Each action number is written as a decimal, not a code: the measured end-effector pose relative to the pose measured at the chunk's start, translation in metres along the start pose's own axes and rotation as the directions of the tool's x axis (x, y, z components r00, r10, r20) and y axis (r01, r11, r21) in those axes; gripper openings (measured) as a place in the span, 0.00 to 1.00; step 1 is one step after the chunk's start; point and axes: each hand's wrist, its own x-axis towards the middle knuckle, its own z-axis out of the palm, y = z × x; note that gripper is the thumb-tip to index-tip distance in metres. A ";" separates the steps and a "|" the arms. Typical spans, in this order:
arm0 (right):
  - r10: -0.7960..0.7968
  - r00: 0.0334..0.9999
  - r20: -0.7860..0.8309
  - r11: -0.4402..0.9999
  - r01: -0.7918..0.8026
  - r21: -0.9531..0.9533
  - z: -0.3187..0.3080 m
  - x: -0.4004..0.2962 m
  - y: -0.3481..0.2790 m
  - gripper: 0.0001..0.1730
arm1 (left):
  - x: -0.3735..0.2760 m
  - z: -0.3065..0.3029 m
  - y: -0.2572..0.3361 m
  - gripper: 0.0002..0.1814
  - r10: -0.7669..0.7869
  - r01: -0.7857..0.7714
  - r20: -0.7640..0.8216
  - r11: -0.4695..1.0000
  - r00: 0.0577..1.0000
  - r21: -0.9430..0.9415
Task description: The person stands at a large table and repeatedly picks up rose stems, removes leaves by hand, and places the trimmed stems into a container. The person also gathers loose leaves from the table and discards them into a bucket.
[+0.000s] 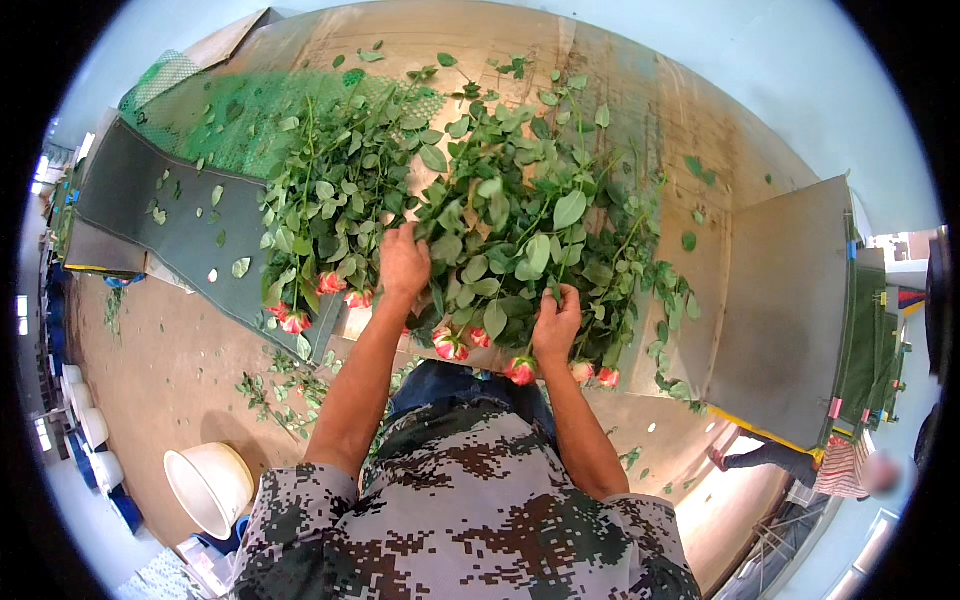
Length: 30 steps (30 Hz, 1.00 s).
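Note:
Long-stemmed roses [517, 195] lie in a leafy heap across the workbench, their red and cream blooms [450, 345] toward me at the front edge. My left hand [405, 262] is at the gap between the left bunch [330, 195] and the middle of the heap, fingers bent against the leaves; whether it grips a stem is hidden. On the right, my right hand [556, 322] has thumb and fingers pinched together on a leafy rose stem, just above a red bloom [520, 369] at the edge.
Green plastic mesh [247, 112] and a dark mat [202, 225] cover the bench's left part. An upright panel [780, 300] stands at the right. Loose leaves and cut stems [285, 390] litter the floor near a cream tub [210, 484]. Another person [840, 469] is at the far right.

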 end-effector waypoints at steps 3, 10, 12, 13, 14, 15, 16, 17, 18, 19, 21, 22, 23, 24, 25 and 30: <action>0.138 0.990 0.018 0.980 -0.139 0.143 -0.001 -0.001 -0.007 0.08 | -0.001 -0.025 0.023 0.17 0.051 -0.040 -0.178 0.997 0.983 0.063; 0.109 0.992 0.062 0.955 -0.122 0.271 0.003 -0.004 -0.031 0.10 | -0.034 -0.023 0.058 0.18 0.162 -0.033 0.339 0.934 0.927 -0.355; 0.120 0.987 0.106 0.987 -0.130 0.090 0.005 0.001 -0.031 0.10 | -0.058 -0.011 0.068 0.25 0.317 -0.252 0.335 0.942 0.887 -0.223; 0.133 0.983 0.125 0.991 -0.134 -0.004 0.006 0.002 -0.031 0.11 | -0.065 -0.014 0.077 0.27 0.295 -0.270 0.428 0.955 0.854 -0.120; 0.085 0.990 0.109 0.996 -0.088 0.028 0.007 0.002 -0.029 0.10 | -0.069 0.001 0.074 0.27 0.286 -0.288 0.410 0.956 0.866 -0.059; 0.035 0.995 0.092 0.998 -0.040 0.058 0.010 0.001 -0.028 0.09 | -0.073 0.016 0.071 0.27 0.279 -0.303 0.389 0.953 0.878 0.000; -0.015 0.997 0.079 0.996 0.008 0.088 0.012 0.000 -0.025 0.08 | -0.073 0.023 0.069 0.26 0.221 -0.218 0.416 0.974 0.882 -0.058; -0.064 0.996 0.065 0.992 0.057 0.116 0.011 0.001 -0.024 0.07 | -0.071 0.029 0.064 0.26 0.163 -0.127 0.447 0.986 0.880 -0.111; -0.062 0.998 0.032 0.986 0.056 0.160 0.008 0.002 -0.026 0.06 | -0.068 0.030 0.060 0.26 0.105 -0.033 0.481 0.987 0.870 -0.156; -0.058 0.998 0.000 0.977 0.057 0.203 0.004 0.003 -0.030 0.05 | -0.066 0.031 0.056 0.21 0.075 0.032 0.446 0.973 0.892 -0.228; -0.001 1.000 -0.019 0.962 0.006 0.272 -0.006 0.005 -0.046 0.04 | -0.058 0.034 0.043 0.17 0.065 0.133 0.376 0.868 0.924 -0.479; -0.012 1.000 -0.004 0.968 0.012 0.249 -0.012 0.011 -0.038 0.04 | -0.054 0.030 0.046 0.17 0.048 0.251 0.438 0.762 0.898 -0.597; -0.021 1.000 0.012 0.974 0.018 0.227 -0.017 0.018 -0.027 0.04 | -0.051 0.036 0.044 0.17 0.029 0.357 0.495 0.658 0.868 -0.663; -0.022 1.000 0.000 0.976 0.022 0.218 -0.023 0.022 -0.017 0.05 | -0.049 0.031 0.057 0.17 -0.016 0.395 0.514 0.660 0.858 -0.639; 0.010 1.000 -0.013 0.978 -0.007 0.211 -0.022 0.024 -0.017 0.05 | -0.043 0.024 0.070 0.18 -0.065 0.428 0.519 0.658 0.852 -0.620; 0.094 0.996 -0.008 0.970 -0.093 -0.223 -0.021 0.037 -0.004 0.15 | -0.027 0.046 0.092 0.22 0.086 0.110 0.493 0.928 0.865 -0.355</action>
